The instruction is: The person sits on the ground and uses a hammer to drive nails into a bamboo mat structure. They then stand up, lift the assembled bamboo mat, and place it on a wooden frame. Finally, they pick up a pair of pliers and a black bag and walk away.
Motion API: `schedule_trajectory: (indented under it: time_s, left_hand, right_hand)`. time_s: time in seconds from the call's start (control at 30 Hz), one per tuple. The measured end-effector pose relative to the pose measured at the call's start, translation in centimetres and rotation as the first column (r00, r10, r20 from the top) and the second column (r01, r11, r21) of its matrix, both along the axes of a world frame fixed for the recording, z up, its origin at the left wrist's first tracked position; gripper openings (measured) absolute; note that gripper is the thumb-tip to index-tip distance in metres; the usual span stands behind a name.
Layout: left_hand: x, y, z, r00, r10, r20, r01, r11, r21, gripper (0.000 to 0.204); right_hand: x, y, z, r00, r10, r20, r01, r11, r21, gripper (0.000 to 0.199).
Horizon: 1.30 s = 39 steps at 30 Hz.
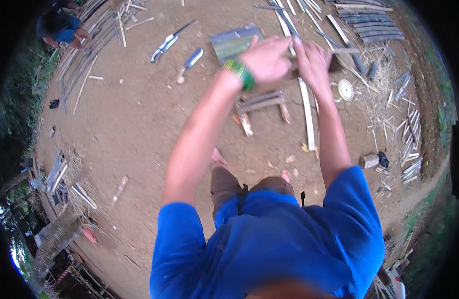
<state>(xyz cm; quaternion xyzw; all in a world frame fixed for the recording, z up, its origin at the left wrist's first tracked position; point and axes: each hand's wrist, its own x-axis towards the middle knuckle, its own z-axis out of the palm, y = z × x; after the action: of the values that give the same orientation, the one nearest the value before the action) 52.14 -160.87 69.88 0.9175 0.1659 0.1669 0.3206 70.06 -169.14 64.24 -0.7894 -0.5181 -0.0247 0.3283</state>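
Lying beside left hand: greyish sheet; bodyward of right hand: pale strip. Hands close together, cannot tell grips.

Diffuse daylight lies evenly on the dirt ground; foliage at left is dim, with white glare lower down. The blue shirt blurs near the lower edge; fisheye distortion bends the rim.

Beyond a pale round mug lies a stack of dark poles, to its right thin slats, on its near side a wooden block, and well to its left a wooden-handled tool and, farther off, a person in blue shorts.
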Motion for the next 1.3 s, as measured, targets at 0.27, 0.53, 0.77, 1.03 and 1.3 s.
schedule_trajectory:
  time_s: [0.27,0.53,0.77,1.03,1.3]
  left_hand:
    - [-17.3,20.1,-14.5,0.824,0.567,-0.019,-0.464,0.654,-0.598,0.043]
    - [-14.6,33.4,-34.6,0.777,0.367,-0.512,-0.568,0.759,-0.318,0.048]
    - [-2.7,47.0,-43.6,0.697,0.199,-0.689,-0.482,0.841,-0.245,0.059]
    - [15.9,61.4,-62.3,0.578,0.099,-0.810,-0.329,0.936,-0.121,0.089]
    - [26.4,63.1,-72.7,0.640,-0.068,-0.765,-0.248,0.925,-0.289,0.096]
  right_hand:
    - [-3.1,0.9,0.9,0.985,-0.156,0.077,0.164,0.980,-0.109,0.023]
    - [-4.6,2.9,3.4,0.950,-0.310,-0.019,0.289,0.905,-0.312,0.060]
    - [-8.1,5.7,5.3,0.395,-0.824,-0.407,0.653,0.563,-0.506,0.087]
    - [-7.9,9.5,3.1,-0.104,-0.995,0.003,0.858,-0.091,-0.506,0.042]
    - [-11.2,5.8,3.7,-0.294,-0.879,0.375,0.717,-0.463,-0.522,0.063]
